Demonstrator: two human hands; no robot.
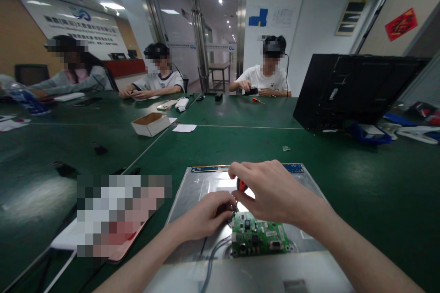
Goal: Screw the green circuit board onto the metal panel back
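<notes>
A silver metal panel [192,192] lies flat on the green table right in front of me, with a green circuit board [257,238] on its near part. My right hand [275,192] is closed round a screwdriver with a red-orange handle [242,186], held upright just above the board's far left corner. My left hand [206,215] is curled beside it, fingertips pinched at the tool's lower end; what they hold is hidden. A grey cable [211,256] runs from the board toward me.
A black monitor back [350,89] stands at the right. An open cardboard box [151,123] and paper slips lie mid-table. Three other people sit at the far side, working. Small dark parts [99,149] lie at the left. A blurred patch covers something at my near left.
</notes>
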